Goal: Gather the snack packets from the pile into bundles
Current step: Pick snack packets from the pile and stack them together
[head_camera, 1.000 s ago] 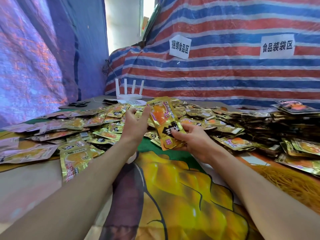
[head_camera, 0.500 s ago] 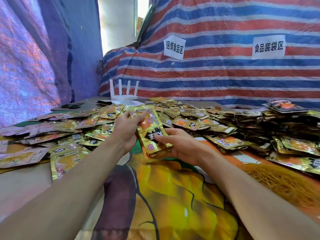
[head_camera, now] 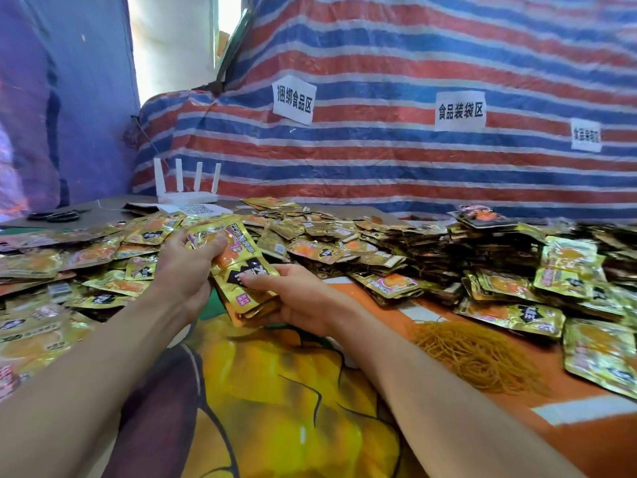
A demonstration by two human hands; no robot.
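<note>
Gold packet stack (head_camera: 238,270): held over printed cloth (head_camera: 293,391), gripped at top by L hand (head_camera: 186,267), fingers curled round; cradled underneath & thumb-pinched by R hand (head_camera: 298,300). Just behind, sprawling packet pile (head_camera: 344,250); to R, rubber-band heap (head_camera: 479,357).

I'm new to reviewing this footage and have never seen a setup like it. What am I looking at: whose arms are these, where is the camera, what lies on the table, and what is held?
There is no machine here. A person wears one wide-angle camera on the head, so you look down along their own forearms. The left hand and right hand together grip a stack of gold snack packets. Loose packets are heaped across the table's printed cloth, with a mound of thin yellowish bands, probably rubber bands, at the right. Further back are a white router, scissors and a striped tarp.
</note>
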